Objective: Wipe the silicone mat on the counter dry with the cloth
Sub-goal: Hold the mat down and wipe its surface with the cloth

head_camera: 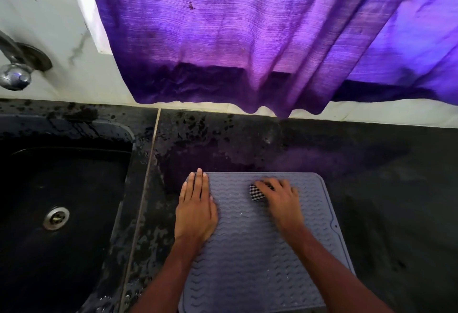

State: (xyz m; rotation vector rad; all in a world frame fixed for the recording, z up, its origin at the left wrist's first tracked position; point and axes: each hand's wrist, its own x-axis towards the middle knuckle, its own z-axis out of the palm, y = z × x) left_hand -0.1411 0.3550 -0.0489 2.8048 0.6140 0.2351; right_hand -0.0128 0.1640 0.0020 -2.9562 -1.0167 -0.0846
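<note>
Silicone mat (250,250) — flat on dark tabletop (371,188), right of sink (62,201) | left hand (195,211) — released, palm flat on mat's left edge | right hand (280,201) — pressed on checkered cloth (256,192) at mat's upper middle, blurred | droplets on mat.

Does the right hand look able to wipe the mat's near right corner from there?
Probably yes. The right hand, pressing the cloth on the mat, has bare mat behind it; nothing lies on that corner.
</note>
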